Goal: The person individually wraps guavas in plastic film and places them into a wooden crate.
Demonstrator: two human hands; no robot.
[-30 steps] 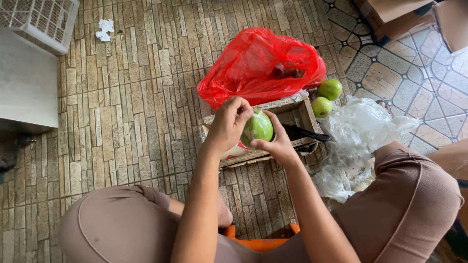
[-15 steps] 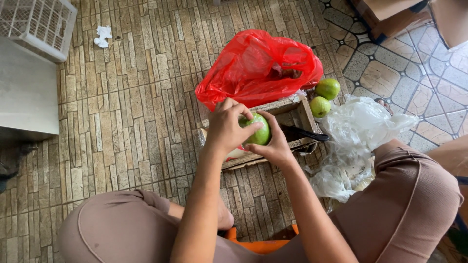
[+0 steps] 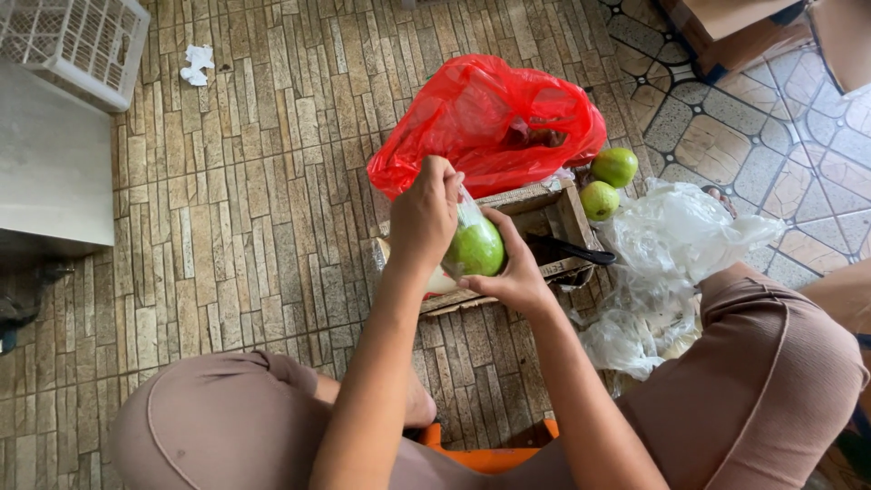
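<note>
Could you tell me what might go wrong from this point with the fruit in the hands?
The green fruit rests in the right hand while the left hand pinches thin clear film at its top; the film could tear, or the fruit might slip and drop onto the wooden crate. A dark-handled knife lies on the crate beside the right hand, so a careless reach could meet it.

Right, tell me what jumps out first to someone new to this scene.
The big red plastic bag on the tiled floor draws the eye first. Just below it, the left hand and right hand hold a green fruit in clear wrap above a wooden crate. Two more green fruits lie right of the bag.
</note>
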